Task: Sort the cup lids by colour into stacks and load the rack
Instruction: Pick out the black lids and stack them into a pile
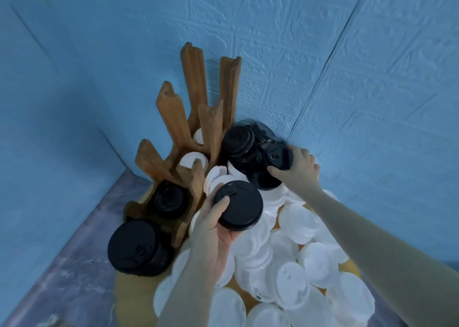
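My left hand [213, 229] grips a black lid stack [239, 205] above a heap of white lids [293, 259]. Farther back, my right hand [298, 167] pinches a single black lid [278, 156] at the edge of a black lid pile [242, 146] by the wall. The wooden rack [183, 127] stands to the left. Its slots hold white lids [192, 160] further back and black lids [169, 200] nearer me. A thick stack of black lids [136, 247] fills the nearest slot.
Blue textured walls meet in a corner right behind the rack and the black pile. A grey marbled counter [74, 264] runs along the left. A tan mat [131, 292] lies under the lids and the rack.
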The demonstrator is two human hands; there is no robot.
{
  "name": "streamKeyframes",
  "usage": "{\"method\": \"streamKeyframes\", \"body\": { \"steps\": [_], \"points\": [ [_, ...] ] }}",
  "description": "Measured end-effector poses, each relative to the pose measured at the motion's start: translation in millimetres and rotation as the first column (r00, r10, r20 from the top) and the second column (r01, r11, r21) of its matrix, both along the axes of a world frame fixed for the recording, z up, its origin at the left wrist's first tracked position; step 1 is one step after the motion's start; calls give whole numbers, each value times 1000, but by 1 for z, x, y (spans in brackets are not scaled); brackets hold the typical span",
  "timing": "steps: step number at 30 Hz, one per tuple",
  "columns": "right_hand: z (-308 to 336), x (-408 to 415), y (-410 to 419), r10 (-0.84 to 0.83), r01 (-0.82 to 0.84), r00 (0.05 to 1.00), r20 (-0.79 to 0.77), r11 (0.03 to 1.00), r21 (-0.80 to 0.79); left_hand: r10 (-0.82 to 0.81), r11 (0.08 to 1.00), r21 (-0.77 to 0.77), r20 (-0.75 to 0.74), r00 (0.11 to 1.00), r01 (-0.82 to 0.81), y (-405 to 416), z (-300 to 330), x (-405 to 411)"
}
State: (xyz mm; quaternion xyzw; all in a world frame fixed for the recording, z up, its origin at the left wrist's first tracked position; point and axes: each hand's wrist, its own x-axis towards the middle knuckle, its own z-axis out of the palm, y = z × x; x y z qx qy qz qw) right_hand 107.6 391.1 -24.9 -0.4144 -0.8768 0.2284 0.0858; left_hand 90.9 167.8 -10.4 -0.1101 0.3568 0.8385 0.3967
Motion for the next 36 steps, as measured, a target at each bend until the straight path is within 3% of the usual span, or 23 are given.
{"method": "streamKeyframes", "body": {
  "steps": [3, 6, 8, 16, 19, 21, 24, 30, 34, 36],
  "points": [
    [17, 24, -15, 26, -54, 966, -259, 994, -99, 52, 999, 13, -2, 999, -52, 9, -5, 9],
    [31, 48, -38, 202, -350, 873, -444, 893, -284, 96, 995, 35, 2, 995, -97, 18, -6, 18],
    [30, 57, -52, 341, -472, 845, -411, 837, -276, 91, 995, 51, -5, 996, -91, 23, -4, 21],
    [19, 47, -63, 608, -619, 769, -199, 785, 8, 131, 991, -19, -85, 988, -133, 36, -11, 15],
    [22, 28, -48, 539, -579, 795, -277, 811, -85, 179, 984, -6, -72, 981, -180, 34, -21, 6],
    [21, 4, -32, 486, -513, 823, -294, 859, -15, 187, 982, -10, -94, 978, -188, 32, -25, -1],
    [18, -40, -11, 496, -475, 849, -180, 867, 148, 164, 986, -22, -115, 980, -167, 29, -30, -8],
    [0, -90, 3, 545, -561, 828, 133, 791, 245, 167, 985, -7, -129, 977, -170, 26, -39, -19],
    [-9, -91, 5, 536, -541, 837, 108, 783, 307, 167, 985, -11, -109, 980, -169, 25, -42, -22],
    [-7, -80, 2, 515, -489, 857, 3, 813, 316, 159, 987, -11, -133, 978, -162, 24, -44, -24]
  ]
}}
